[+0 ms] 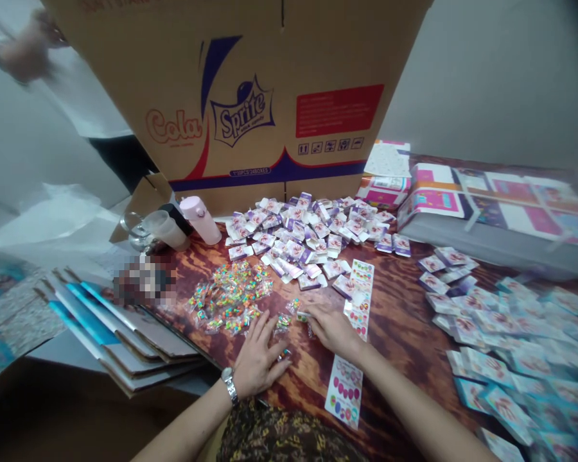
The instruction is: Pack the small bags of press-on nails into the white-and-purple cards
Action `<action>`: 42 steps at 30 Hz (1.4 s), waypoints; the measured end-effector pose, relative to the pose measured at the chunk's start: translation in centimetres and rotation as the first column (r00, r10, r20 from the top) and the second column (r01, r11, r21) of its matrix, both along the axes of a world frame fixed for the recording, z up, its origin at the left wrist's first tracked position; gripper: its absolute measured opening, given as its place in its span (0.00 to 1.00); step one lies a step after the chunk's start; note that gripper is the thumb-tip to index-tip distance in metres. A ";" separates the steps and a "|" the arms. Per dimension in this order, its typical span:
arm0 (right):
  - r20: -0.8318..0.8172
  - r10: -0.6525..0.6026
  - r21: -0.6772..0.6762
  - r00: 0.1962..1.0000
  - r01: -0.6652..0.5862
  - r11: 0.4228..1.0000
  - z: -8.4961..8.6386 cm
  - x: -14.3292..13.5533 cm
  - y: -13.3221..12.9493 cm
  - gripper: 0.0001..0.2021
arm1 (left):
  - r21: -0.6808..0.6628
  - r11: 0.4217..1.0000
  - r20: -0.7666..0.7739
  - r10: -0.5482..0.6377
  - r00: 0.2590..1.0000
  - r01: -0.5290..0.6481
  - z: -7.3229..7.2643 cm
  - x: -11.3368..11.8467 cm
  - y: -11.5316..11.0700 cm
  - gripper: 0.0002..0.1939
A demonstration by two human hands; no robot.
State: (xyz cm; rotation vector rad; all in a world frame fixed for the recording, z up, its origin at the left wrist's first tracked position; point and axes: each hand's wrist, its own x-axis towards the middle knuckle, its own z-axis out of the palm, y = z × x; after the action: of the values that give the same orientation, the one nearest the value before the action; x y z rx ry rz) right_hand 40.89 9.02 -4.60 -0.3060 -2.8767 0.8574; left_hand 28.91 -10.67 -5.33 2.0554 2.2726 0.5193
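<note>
My left hand point(259, 360), with a silver watch at the wrist, rests palm down on the brown patterned table with its fingers spread, beside small clear packets of colourful candy point(283, 321). To its right, my right hand point(331, 326) has its fingers pinched together around a small item that is mostly hidden. A pile of candy packets point(231, 295) lies just beyond my left hand. Under my right wrist runs a long sticker strip point(347, 388) with colourful round prints. Many small white and purple boxes point(296, 234) are heaped farther back.
A big cardboard box point(250, 83) stands at the back. A pink bottle point(201, 220) and a clear cup point(166, 230) are at the left, above flattened cartons point(125, 340). Blue and white small boxes point(505, 359) cover the right side. A person point(84, 96) stands back left.
</note>
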 end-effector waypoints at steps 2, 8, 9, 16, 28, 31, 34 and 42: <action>0.029 0.037 0.069 0.999 -0.039 0.997 0.2 -1.2 -0.2 0.12 | 0.002 1.000 -0.006 -0.013 1.000 0.013 0.1 0.2 -0.2 0.14; 0.089 0.059 0.148 0.994 -0.072 0.986 0.2 -3.3 -1.2 0.09 | 0.009 1.000 -0.031 0.004 1.000 -0.004 -0.3 0.8 -0.8 0.15; 0.103 0.081 0.150 0.991 -0.096 0.984 0.1 -3.4 -1.5 0.08 | 0.011 1.000 -0.036 0.018 0.999 -0.017 -0.4 0.9 -0.9 0.16; 0.112 0.071 0.106 0.991 -0.083 0.991 0.3 -2.6 -1.3 0.09 | -0.027 0.999 -0.052 0.040 0.998 -0.042 -0.5 0.6 -0.9 0.18; -0.002 -0.128 0.011 0.992 0.128 0.992 0.8 2.9 2.9 0.11 | -0.023 0.995 -0.121 0.089 0.989 -0.092 -1.9 -1.5 -2.2 0.23; 0.061 -0.162 0.072 0.985 0.158 0.985 -0.1 3.3 1.3 0.10 | 0.020 0.992 -0.113 0.124 0.986 -0.123 -1.5 -1.2 -1.9 0.22; 0.050 -0.216 0.079 0.975 0.212 0.974 -0.5 3.4 0.1 0.10 | 0.045 0.999 -0.081 0.031 0.996 -0.027 -0.8 0.4 -0.1 0.19; 0.047 -0.320 0.208 0.946 0.304 0.930 -1.3 3.9 -0.7 0.09 | 0.008 0.992 0.008 -0.125 0.992 0.125 -1.6 4.5 4.4 0.25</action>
State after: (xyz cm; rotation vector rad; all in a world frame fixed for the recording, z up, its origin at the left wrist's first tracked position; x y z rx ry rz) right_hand 44.82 8.36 -5.91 -0.7658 -2.8410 0.5083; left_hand 33.38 -6.28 -6.96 2.1767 2.1233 0.5289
